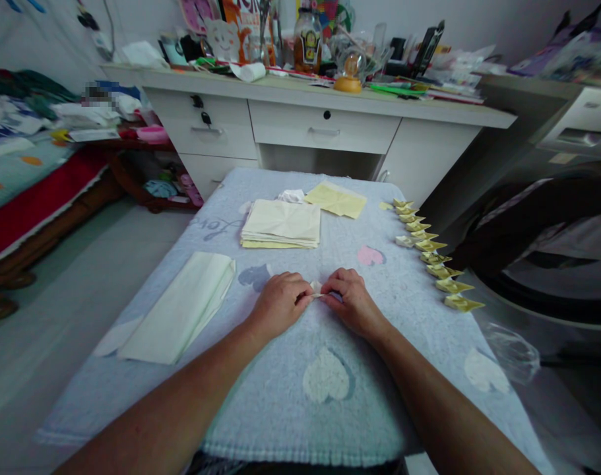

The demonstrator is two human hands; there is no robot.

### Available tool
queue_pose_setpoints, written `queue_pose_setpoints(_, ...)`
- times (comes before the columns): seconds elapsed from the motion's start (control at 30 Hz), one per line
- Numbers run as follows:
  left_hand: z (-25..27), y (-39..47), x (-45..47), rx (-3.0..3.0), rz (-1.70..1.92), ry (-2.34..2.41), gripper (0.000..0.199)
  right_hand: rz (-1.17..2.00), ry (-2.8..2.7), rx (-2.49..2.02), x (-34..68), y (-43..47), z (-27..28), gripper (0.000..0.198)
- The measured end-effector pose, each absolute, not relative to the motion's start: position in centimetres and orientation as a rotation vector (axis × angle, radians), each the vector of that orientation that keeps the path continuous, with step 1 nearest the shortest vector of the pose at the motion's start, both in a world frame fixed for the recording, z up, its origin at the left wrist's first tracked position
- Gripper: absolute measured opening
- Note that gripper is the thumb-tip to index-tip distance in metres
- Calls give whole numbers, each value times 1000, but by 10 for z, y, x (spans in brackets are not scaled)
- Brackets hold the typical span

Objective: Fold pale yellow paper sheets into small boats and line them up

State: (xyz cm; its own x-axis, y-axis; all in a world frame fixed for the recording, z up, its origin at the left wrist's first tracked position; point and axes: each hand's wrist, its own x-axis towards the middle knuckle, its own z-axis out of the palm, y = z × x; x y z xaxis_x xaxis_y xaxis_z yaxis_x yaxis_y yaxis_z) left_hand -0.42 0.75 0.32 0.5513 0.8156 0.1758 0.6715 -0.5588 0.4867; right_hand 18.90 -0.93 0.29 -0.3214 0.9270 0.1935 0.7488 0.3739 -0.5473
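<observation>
Between my two hands is a small piece of folded pale paper (316, 288), mostly covered by my fingers. My left hand (284, 297) pinches its left end with thumb and fingers. The opposite end is pinched by my right hand (353, 300). Beyond them lies a stack of cream paper sheets (281, 223), with yellow sheets (336, 199) behind it to the right. A long folded pale sheet (181, 310) rests to the left of my hands. Along the table's right edge runs a row of several folded yellow paper pieces (433, 257) with pointed ends.
A blue heart-patterned cloth (280, 409) covers the table. White crumpled paper (291, 196) sits behind the stack. A white desk (324, 125) crowded with jars and odds and ends stands at the back. To the left is a bed (43, 198); a washing machine (552, 231) stands right.
</observation>
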Motion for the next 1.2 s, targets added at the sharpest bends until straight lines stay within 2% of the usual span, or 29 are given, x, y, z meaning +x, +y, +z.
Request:
queue_pose_setpoints(0.17,6,11,-3,2363,543,1296,20,532,-2126,-1516,187,-7,2,8)
queue_pose_setpoints(0.53,4,11,-1,2287,540,1362,17,585,-2061,-1582,190,-5,3,6)
queue_pose_setpoints(0.77,2,12,-2,2273,547,1416,11,513,-2079,-1660,185,-5,2,11)
queue_pose_setpoints(1.2,1,10,-2,2299,482,1542,19,424,-2067,-1801,179,-6,1,15)
